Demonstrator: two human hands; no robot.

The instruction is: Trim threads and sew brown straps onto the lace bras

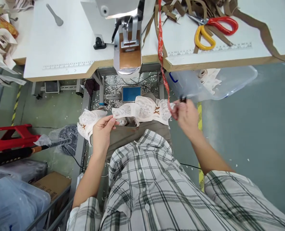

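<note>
A white printed fabric piece (142, 110) with brown cross stitches stretches across my lap between both hands. My left hand (102, 131) is closed, pinching the fabric's left part. My right hand (187, 117) is closed on the fabric's right end and on a small dark tool near its fingertips, which I cannot make out. A red cord (162, 57) hangs from the table edge down to my right hand. The sewing machine (123, 29) stands on the white table (67, 48) just ahead.
Red and yellow scissors (213, 29) and brown straps (253, 25) lie on the table at the right. A clear plastic bin (229, 83) sits under it. A red stool (9, 138), a cardboard box (52, 184) and plastic bags are at the left.
</note>
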